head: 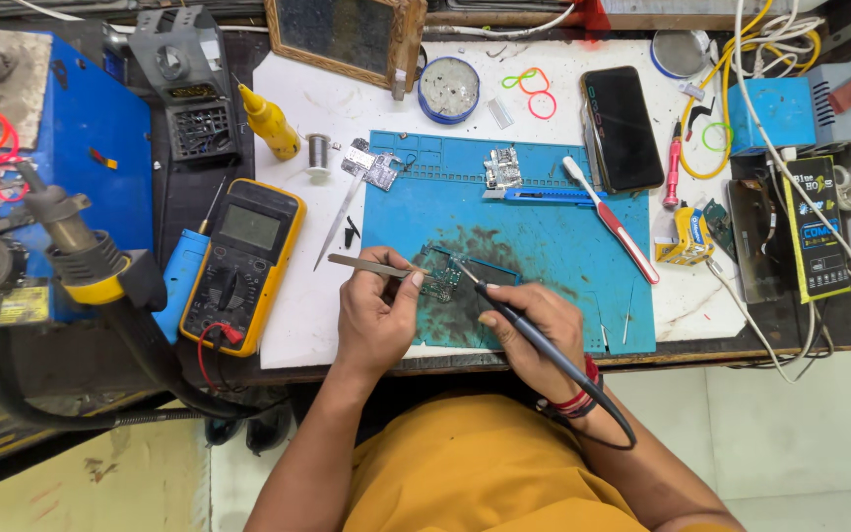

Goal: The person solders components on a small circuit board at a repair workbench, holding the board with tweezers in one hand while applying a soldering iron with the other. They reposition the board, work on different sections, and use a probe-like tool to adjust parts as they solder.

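1. One small green circuit board [442, 279] lies on the blue work mat [544, 236], near the mat's front edge and left of its middle, on a dark, sooty patch.
2. Left hand [374, 313] sits at the mat's front-left corner, wrist bent inward, fingers pinched shut around one pair of metal tweezers [371, 264]. The tweezers lie nearly flat, their tips reaching right to the board's left edge.
3. Right hand [529, 330] rests on the mat's front edge, just right of the board, fingers curled closed in a pen grip around one dark soldering iron [514, 315]. Its tip slants up-left and meets the board's top right; its cable trails back past the wrist, which wears red thread bands.
4. Both forearms come up from the bottom and angle in toward the board.
5. On the mat's far half: one blue utility knife [534, 195], one shiny metal module [502, 169] just behind it, and one red-and-white toothbrush [611, 219] slanting along the mat's right side.
6. Beyond the mat's far right corner: one black phone [622, 128].
7. Left of the mat: one yellow multimeter [243, 261] and one yellow squeeze bottle [268, 121] farther back.
8. Behind the mat: one round tin [448, 89].
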